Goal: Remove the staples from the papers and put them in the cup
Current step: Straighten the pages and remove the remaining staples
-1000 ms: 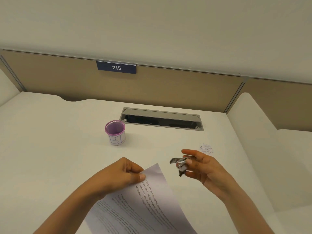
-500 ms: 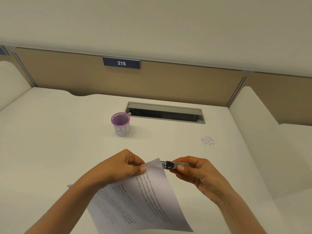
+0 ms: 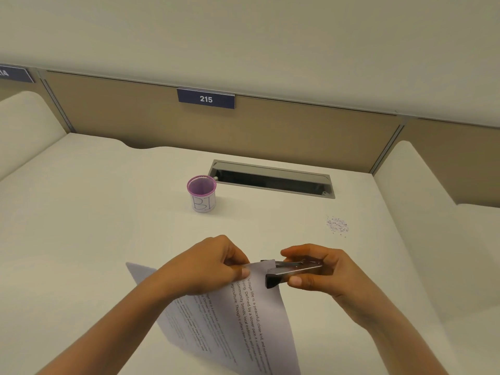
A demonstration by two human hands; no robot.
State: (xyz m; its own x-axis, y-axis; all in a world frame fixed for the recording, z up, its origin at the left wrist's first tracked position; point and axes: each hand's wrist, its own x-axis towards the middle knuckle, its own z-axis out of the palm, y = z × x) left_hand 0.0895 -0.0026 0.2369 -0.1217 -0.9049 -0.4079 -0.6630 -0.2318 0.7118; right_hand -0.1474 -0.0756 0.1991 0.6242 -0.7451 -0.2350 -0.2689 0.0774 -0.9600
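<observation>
The cup (image 3: 201, 194) is purple, papers (image 3: 259, 315) black-printed white, staple remover (image 3: 295, 268) silver.

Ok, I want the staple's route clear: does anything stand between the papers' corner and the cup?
Nothing visible does: only bare desk lies between the papers and the cup; the speckled bits lie off right.

The cup (image 3: 201, 194) stands on the tabletop (image 3: 81, 226), just left of the slot (image 3: 273, 180). A scatter (image 3: 337, 226), perhaps staples, lies well right of it. Nearest are the papers (image 3: 243, 320), with the remover (image 3: 292, 269) at their far corner.
</observation>
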